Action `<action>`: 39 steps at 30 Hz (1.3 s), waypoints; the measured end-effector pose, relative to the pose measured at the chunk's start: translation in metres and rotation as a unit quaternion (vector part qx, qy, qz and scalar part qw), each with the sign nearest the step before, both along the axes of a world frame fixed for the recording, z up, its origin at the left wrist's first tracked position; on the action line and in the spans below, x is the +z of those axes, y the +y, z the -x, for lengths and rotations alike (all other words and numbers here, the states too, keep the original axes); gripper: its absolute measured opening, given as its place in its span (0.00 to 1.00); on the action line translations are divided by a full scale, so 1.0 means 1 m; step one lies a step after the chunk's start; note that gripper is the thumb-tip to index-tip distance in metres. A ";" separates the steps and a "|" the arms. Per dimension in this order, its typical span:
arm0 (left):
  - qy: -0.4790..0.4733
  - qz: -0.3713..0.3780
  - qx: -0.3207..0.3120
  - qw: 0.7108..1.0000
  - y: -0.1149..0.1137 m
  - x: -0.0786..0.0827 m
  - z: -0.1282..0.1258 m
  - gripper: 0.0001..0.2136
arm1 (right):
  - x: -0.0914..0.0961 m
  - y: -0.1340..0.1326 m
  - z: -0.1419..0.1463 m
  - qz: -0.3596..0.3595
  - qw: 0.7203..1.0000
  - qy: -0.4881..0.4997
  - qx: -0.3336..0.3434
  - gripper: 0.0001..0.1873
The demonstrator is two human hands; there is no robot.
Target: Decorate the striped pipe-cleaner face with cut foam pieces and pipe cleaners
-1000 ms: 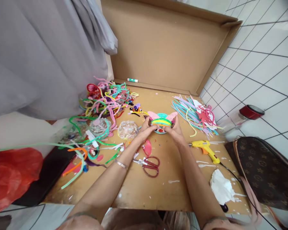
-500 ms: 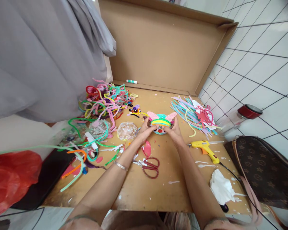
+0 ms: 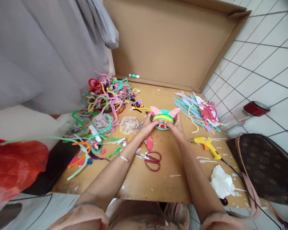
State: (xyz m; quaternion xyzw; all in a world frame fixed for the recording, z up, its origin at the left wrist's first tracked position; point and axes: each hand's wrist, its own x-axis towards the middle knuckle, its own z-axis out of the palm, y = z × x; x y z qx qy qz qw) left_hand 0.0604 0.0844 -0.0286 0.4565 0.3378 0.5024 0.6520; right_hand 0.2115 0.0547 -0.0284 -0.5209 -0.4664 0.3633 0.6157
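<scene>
1. Two hands, one craft point(image 3: 163, 117)! Left hand point(image 3: 147, 125) grips one side, right hand point(image 3: 175, 128) the other, thumbs on the near side. That paired hold probably keeps it level and steady.
2. Where is it? Centre of the table point(image 3: 134, 188), out in front of both forearms; whether it touches the wood, I can't tell. The pink ears point(image 3: 174, 112) poke up above the grip, and holding lower down likely spares them a squashing.
3. Over on the right, the gun point(image 3: 204, 141) lies on its side, nozzle toward the right forearm, cord trailing off the near side: handy for that arm, I'd say, with the cord clear of the craft.
4. Between the forearms, scissors point(image 3: 153, 161), blades pointing left; near enough to grab, seemingly, without crowding the hold.
5. Stems both sides! A tangled heap point(image 3: 108, 92) at far left, a straighter bundle point(image 3: 186, 107) at far right, perhaps parted to keep the middle workable.
6. And at the back, cardboard point(image 3: 172, 41) stands upright, maybe fencing in loose bits.
</scene>
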 end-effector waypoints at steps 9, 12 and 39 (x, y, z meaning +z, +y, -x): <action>0.004 -0.015 -0.005 1.000 0.001 -0.002 0.000 0.31 | 0.010 -0.007 0.006 0.016 1.000 0.017 0.009 0.55; 0.001 -0.012 -0.007 1.000 0.002 -0.003 0.000 0.31 | 0.010 -0.007 0.007 0.021 1.000 0.016 0.006 0.55; -0.020 -0.025 -0.024 0.999 0.008 -0.012 0.001 0.25 | 0.001 -0.006 0.003 0.026 0.999 0.006 -0.030 0.46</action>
